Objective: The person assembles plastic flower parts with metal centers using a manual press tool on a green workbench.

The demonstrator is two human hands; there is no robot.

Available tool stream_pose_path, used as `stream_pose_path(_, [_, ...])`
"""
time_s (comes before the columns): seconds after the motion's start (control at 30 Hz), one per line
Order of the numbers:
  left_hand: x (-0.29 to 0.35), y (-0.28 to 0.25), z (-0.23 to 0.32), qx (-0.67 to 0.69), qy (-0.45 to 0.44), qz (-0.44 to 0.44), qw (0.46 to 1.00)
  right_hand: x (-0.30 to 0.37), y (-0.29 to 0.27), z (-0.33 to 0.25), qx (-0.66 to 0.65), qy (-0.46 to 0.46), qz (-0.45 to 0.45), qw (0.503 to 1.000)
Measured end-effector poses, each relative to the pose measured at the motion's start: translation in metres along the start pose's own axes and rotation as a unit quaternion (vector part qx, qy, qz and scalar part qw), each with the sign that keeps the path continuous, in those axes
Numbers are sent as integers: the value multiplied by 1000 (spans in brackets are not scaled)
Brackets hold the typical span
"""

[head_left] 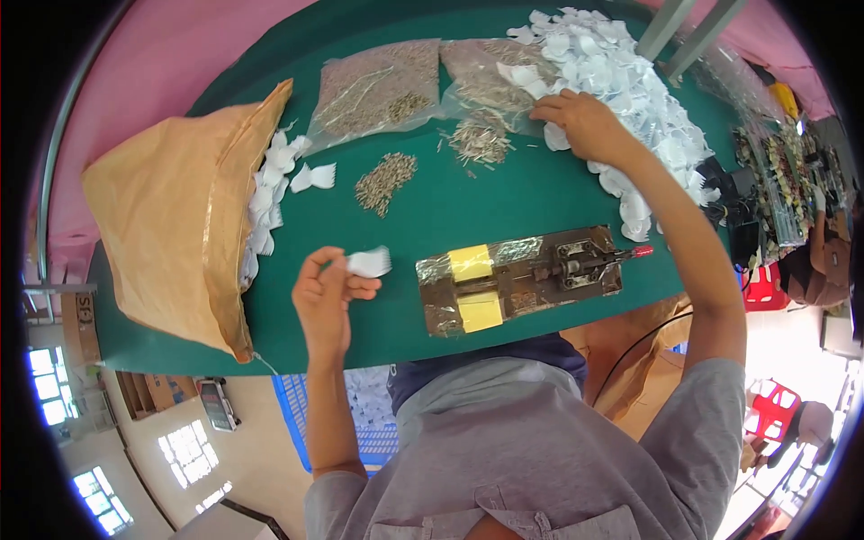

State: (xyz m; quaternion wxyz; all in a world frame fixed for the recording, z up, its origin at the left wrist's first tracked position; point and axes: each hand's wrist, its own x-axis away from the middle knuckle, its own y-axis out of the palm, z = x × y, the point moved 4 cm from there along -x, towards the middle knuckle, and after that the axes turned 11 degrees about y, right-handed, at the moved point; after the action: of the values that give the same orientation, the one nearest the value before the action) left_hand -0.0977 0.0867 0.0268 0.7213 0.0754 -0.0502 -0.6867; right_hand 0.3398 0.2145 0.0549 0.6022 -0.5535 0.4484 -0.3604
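Observation:
In my left hand (326,292), thumb and fingers pinch a small white plastic piece (369,263) with a toothed, comb-like edge. It is held above the green table, left of a clamp jig (526,274) with a dark base, two yellow pads and a red-tipped lever. My right hand (583,126) reaches to the left edge of a large heap of similar white pieces (607,67). Its fingers are slightly bent and apart, near one loose white piece (555,137); no held thing shows in them.
A brown paper sack (171,216) spills white pieces (265,207) on the left. Two clear bags (378,85) of small metal parts lie at the back, before a pile of small parts (385,183) and a pile of pins (479,142). A blue basket (292,418) stands below the table edge.

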Motion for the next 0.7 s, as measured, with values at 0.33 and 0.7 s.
stream_pose_path(0.33, [22,-8,-14,-97,63,-95,989,-10,-47,-3,-133,-22,-34,990])
stream_pose_path(0.7, [14,16,24,-403,203,-307,838,40,-9,-121,-208,-107,-24,972])
